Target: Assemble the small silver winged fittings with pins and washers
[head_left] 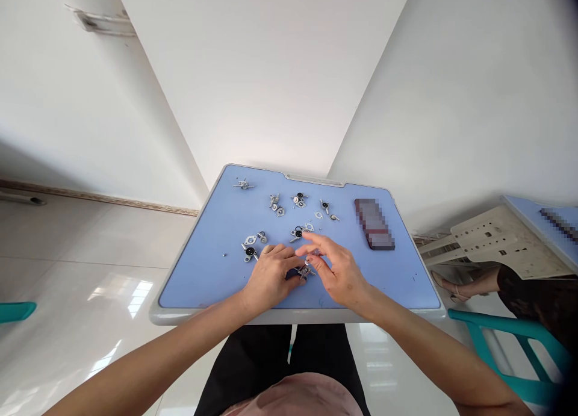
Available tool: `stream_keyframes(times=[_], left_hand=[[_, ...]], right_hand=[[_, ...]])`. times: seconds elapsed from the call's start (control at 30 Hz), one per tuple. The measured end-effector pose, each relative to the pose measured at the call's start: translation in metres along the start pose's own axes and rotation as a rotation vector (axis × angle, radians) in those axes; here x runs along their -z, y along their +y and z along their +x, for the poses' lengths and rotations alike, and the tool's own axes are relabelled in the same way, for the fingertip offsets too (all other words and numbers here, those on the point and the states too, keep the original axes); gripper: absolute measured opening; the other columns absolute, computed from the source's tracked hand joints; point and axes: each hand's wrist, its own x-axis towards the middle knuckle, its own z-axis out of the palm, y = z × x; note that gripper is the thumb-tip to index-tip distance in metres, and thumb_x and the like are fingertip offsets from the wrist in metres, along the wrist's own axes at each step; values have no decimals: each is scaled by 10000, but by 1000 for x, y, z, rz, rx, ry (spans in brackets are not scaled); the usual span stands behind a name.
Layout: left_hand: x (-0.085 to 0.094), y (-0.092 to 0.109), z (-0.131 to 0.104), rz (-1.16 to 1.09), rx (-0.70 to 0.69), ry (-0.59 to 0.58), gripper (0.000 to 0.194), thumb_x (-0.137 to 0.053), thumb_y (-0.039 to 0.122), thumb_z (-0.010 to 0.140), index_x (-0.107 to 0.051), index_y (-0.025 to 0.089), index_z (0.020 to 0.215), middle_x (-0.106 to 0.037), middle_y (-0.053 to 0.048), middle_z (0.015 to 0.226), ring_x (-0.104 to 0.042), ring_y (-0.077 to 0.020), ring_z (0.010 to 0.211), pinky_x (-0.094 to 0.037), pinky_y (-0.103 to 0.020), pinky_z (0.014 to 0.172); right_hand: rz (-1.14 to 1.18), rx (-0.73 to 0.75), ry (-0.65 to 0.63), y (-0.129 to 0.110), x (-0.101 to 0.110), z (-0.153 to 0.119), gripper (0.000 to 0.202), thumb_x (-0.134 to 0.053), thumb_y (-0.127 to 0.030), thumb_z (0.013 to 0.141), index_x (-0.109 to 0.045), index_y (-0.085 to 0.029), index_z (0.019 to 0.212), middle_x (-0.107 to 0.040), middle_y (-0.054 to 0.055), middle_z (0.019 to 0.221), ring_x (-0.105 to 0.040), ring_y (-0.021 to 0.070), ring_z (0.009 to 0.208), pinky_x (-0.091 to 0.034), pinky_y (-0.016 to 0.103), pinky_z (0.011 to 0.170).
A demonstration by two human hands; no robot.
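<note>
Close to the table's near edge, my left hand (pixel 273 276) is closed, with its thumb and fingertips gripping a small silver metal valve (pixel 307 271). My right hand (pixel 338 271) hovers just right of it. The right thumb and a finger come together over the valve at something tiny that I cannot make out, and its other fingers are partly stretched out. Just beyond the fingertips lies a valve body with a black round face (pixel 298 232). Left of my left hand are another black-faced valve body (pixel 250 252), a flat oval plate (pixel 250 240) and a small lever piece (pixel 262 237).
Several metal valve parts (pixel 274 200) lie across the far half of the blue table (pixel 198 271). A blurred dark phone-like object (pixel 374 224) rests at the right. Behind the table stands a white pillar (pixel 271 73). To the right are a teal chair (pixel 510 325) and another person's leg (pixel 474 285).
</note>
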Motion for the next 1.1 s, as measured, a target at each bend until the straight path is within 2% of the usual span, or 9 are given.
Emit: stream_keyframes(times=[0.1,0.17,0.27,0.33,0.53,0.77,0.93,1.0,1.1], left_hand=[[0,0,0,-16,-3,6,197,-779,173,795,-744,249,974,-712,-14,934,-565,-222,853,-372,-382,803],[0,0,1,-20,-5,4,193,-793,185,790,-747,245,968,-711,-15,935,-569,-223,859,-373,-384,811],[0,0,1,-13,-2,0,213,-819,214,776,-750,235,976,-702,-17,904,-573,-229,867,-374,-386,814],[0,0,1,-11,-1,1,231,-825,217,772,-749,235,989,-701,-15,907,-572,-227,866,-373,-384,812],[-1,-1,1,-1,-21,26,125,-777,204,810,-737,227,926,-690,-13,862,-560,-219,835,-365,-372,774],[-2,-1,1,-13,-29,42,162,-778,165,790,-735,237,928,-700,-15,905,-570,-224,849,-365,-375,787],[-1,-1,1,-8,-20,28,158,-780,166,788,-738,227,928,-684,-13,856,-555,-217,828,-368,-376,784],[0,-1,1,-7,-20,16,153,-786,186,791,-737,222,931,-688,-17,887,-552,-215,832,-371,-377,785],[0,-1,0,4,-23,12,133,-789,218,799,-736,217,920,-684,-19,882,-550,-214,829,-372,-376,782]], right_hand=[[8,-34,-97,-1,2,1,525,-423,-134,987,-317,-263,1485,-715,57,1167,-678,165,1020,-563,372,892],[-98,-59,-64,1,3,1,454,-440,-146,984,-391,-246,1424,-696,80,1183,-670,187,1016,-567,375,854],[-340,-38,18,7,3,1,192,-492,-179,976,-588,-220,1137,-669,104,1085,-638,238,988,-562,381,775],[-381,8,17,10,2,0,176,-459,-162,984,-601,-216,1072,-640,101,1041,-626,229,943,-558,370,750],[-146,49,-127,3,-1,-3,427,-397,-109,989,-399,-246,1394,-616,60,1052,-603,188,985,-557,360,836],[-256,60,65,-1,-7,-1,270,-406,-235,1025,-593,-235,1219,-626,81,1006,-582,212,921,-531,361,757],[64,-197,138,-3,-8,-3,374,-575,-199,925,-503,-242,1290,-692,4,920,-618,136,737,-545,307,717],[128,-231,137,-3,-5,-4,265,-601,-192,909,-577,-241,1168,-724,11,962,-646,143,796,-553,316,751],[129,-98,102,-1,0,-4,160,-574,-143,916,-661,-241,1008,-713,40,1113,-657,167,973,-559,325,793]])
